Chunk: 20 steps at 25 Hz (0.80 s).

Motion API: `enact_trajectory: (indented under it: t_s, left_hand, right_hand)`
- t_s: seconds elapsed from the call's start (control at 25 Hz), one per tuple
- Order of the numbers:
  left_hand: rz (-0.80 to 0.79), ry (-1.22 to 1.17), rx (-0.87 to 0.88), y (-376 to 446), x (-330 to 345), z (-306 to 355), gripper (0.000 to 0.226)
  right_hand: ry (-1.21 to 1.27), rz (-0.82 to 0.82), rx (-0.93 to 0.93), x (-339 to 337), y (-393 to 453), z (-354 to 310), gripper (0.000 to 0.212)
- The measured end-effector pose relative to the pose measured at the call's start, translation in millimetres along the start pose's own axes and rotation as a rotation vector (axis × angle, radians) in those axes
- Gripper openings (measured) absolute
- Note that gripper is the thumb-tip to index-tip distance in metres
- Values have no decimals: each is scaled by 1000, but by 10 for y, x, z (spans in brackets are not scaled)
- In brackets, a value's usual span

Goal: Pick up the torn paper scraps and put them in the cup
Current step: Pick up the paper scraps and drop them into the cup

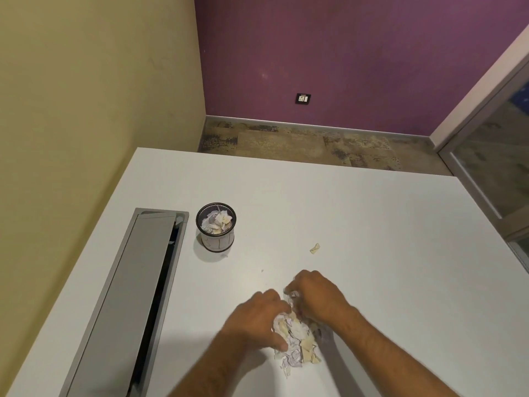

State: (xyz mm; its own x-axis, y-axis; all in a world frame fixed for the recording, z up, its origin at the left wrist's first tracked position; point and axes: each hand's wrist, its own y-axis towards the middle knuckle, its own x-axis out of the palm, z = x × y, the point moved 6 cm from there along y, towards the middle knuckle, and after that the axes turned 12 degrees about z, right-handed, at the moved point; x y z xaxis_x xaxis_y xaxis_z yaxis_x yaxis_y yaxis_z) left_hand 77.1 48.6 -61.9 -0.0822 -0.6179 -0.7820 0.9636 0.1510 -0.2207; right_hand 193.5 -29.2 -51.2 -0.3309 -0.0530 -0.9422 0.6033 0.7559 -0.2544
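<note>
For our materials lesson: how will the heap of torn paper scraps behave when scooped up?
The heap of torn paper scraps is loose, crumpled bits, so probably light and floppy. Pieces may well slip out, as one stray scrap lies apart.

Scrap pile: crumpled white, cream and lilac torn paper, heaped near the front of the tabletop. One stray cream scrap lies apart, further back right. Cup: upright, dark-rimmed mesh, back left, already part-filled with scraps.

A grey cable tray is set in the white table.
</note>
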Motion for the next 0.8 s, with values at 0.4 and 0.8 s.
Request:
enact_trajectory:
  t_s: [0.4, 0.8]
  left_hand:
    - [307, -131, -215, -104, 26, -200, 20]
    - [607, -479, -438, -375, -423, -519, 10]
  right_hand:
    - [-7, 61, -92, 4, 78, -118, 27]
    - [576, 307, 65, -794, 496, -506, 17]
